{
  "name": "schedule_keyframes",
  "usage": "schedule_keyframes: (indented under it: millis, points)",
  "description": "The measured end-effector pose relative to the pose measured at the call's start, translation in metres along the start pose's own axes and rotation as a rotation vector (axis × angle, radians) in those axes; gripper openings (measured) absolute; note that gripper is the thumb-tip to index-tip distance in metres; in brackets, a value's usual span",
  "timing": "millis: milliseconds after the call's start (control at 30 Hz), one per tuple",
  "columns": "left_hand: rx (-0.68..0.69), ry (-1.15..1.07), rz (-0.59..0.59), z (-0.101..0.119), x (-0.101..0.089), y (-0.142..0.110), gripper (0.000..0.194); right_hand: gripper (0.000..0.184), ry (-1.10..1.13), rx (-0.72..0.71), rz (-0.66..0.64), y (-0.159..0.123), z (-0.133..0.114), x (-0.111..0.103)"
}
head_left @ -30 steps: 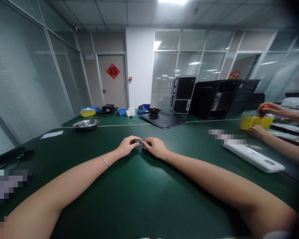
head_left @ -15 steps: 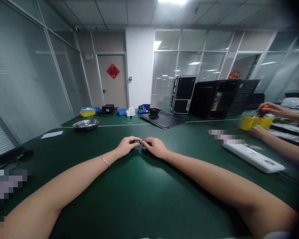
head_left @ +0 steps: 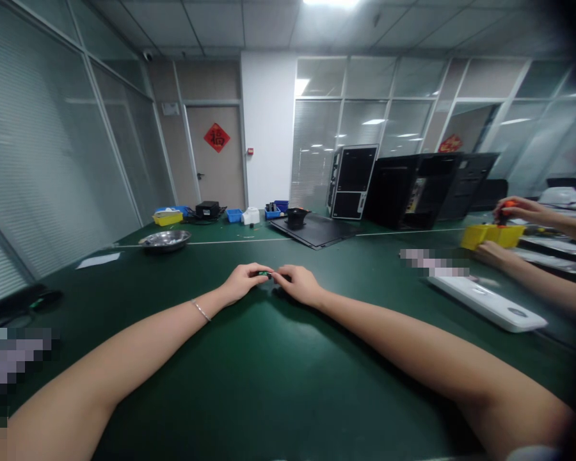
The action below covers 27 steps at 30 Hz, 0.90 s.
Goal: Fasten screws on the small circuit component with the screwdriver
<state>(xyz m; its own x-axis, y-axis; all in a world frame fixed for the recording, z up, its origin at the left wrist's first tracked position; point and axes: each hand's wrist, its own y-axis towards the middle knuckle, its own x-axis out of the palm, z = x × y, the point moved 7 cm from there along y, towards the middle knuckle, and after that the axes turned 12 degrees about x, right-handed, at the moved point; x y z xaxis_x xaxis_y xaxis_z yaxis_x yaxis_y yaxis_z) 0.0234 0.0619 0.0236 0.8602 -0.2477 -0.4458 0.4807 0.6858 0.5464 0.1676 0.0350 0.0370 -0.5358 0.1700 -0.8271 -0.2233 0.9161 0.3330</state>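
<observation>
Between my fingers, just above the middle of the green table (head_left: 278, 384), is a small green circuit board (head_left: 264, 273). My left hand (head_left: 244, 282) is closed in a pinch on its left side. My right hand (head_left: 298, 283) is closed too, thumb and fingertips meeting the board's right end. Whether those right fingers grip the board itself or some tiny part on it is too small to tell. Both wrists rest low near the tabletop, and a thin bracelet circles the left one.
A metal bowl (head_left: 167, 241) stands at the back left. Farther back are a black panel (head_left: 321, 232), computer cases (head_left: 355, 182) and small blue bins (head_left: 234, 216). On the right lies a long white device (head_left: 489, 302); beyond it a co-worker's hands work at a yellow bin (head_left: 492, 237).
</observation>
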Motion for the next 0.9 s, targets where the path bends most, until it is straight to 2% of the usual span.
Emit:
schedule_keyframes:
  millis: [133, 333, 467, 700, 900]
  points:
    - [-0.035, -0.048, 0.001, -0.0008, 0.0013, -0.0009, 0.03, 0.036, -0.014, -0.005, 0.008, -0.0004, -0.0006, -0.0001]
    - [0.066, 0.113, -0.02, 0.006, -0.0005, 0.0016, 0.025, 0.036, -0.071, -0.006, 0.012, -0.0004, -0.0018, 0.0013]
    - [0.102, 0.145, -0.016, 0.0089, -0.0014, 0.0023, 0.023, 0.036, -0.067, -0.006, 0.011, -0.0001, -0.0011, 0.0015]
    - [0.043, 0.032, -0.031, 0.0026, 0.0024, 0.0005, 0.028, 0.038, -0.008, -0.04, -0.008, 0.0001, -0.0017, 0.0017]
    - [0.016, 0.074, 0.008, 0.004, 0.0003, -0.0002, 0.031, 0.036, -0.031, 0.004, -0.004, 0.0007, -0.0012, 0.0019]
